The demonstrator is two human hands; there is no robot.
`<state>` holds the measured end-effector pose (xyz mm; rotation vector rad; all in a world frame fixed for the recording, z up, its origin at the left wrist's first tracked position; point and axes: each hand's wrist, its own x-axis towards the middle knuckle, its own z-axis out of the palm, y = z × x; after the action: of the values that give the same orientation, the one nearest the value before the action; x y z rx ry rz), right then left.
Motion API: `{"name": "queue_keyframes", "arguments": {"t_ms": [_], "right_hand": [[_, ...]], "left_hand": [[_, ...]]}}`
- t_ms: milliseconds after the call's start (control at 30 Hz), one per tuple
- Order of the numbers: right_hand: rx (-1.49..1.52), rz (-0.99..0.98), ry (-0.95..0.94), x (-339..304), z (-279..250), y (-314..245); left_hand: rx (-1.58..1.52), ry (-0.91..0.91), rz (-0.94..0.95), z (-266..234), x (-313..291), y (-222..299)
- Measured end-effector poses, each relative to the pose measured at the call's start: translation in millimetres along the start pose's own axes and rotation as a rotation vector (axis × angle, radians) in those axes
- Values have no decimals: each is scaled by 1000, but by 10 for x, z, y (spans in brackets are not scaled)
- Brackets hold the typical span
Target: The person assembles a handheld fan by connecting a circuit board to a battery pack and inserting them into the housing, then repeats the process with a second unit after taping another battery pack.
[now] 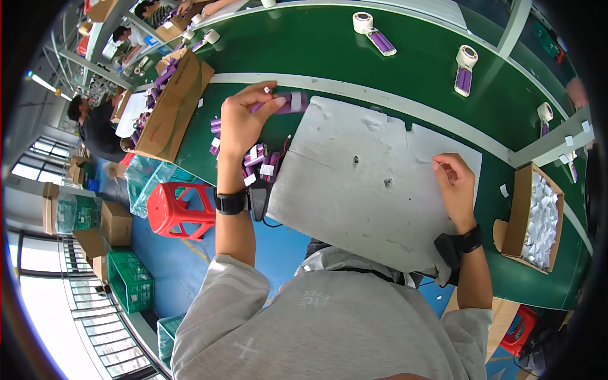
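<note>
My left hand (244, 120) is closed on a purple-wrapped battery pack (296, 102), which lies just beyond the grey board's upper left corner. A pale label band crosses the pack, and a small white connector with a red wire shows by my fingers. My right hand (456, 190) hovers at the right side of the worn grey board (342, 183). Its fingers are loosely bent and apart, with nothing visible in them. Beside my left forearm, several purple packs with white labels (256, 155) lie in a loose pile on the green table.
A cardboard box (174, 107) of purple packs stands at the left; another box (516, 218) with folded white pieces is at the right. Tape rolls (363, 23) with packs lie on the far green surface (304, 41). A red stool (180, 209) stands on the floor.
</note>
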<state>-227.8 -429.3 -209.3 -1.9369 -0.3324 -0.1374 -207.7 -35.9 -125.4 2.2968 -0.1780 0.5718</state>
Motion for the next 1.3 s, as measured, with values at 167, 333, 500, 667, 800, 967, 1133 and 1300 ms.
{"name": "queue_keyframes", "arguments": {"t_ms": [167,333,500,667,800,967,1133,1300], "right_hand": [[50,-102,105,-78,160,-375],[-1,-126,-145,-37,130,-257],[378,217,-78,-114,159,-166],[490,73,-12,-122,153,-77],[298,19,-90,-124,146,-103],[61,-125,-22,-71,190,-158],[57,-64,-91,-120,190,-130],[108,44,-212,-133,119,-235]], "left_hand": [[-570,-212,34,644,72,911],[-750,-571,-101,1527,-2,979],[-1002,-477,-141,1985,-271,978],[-1053,-648,-86,2047,-418,971],[-807,-653,-20,1977,-398,979],[-652,-614,75,1901,-357,944],[-526,-625,136,1859,-335,973],[-580,-639,160,1879,-368,948]]}}
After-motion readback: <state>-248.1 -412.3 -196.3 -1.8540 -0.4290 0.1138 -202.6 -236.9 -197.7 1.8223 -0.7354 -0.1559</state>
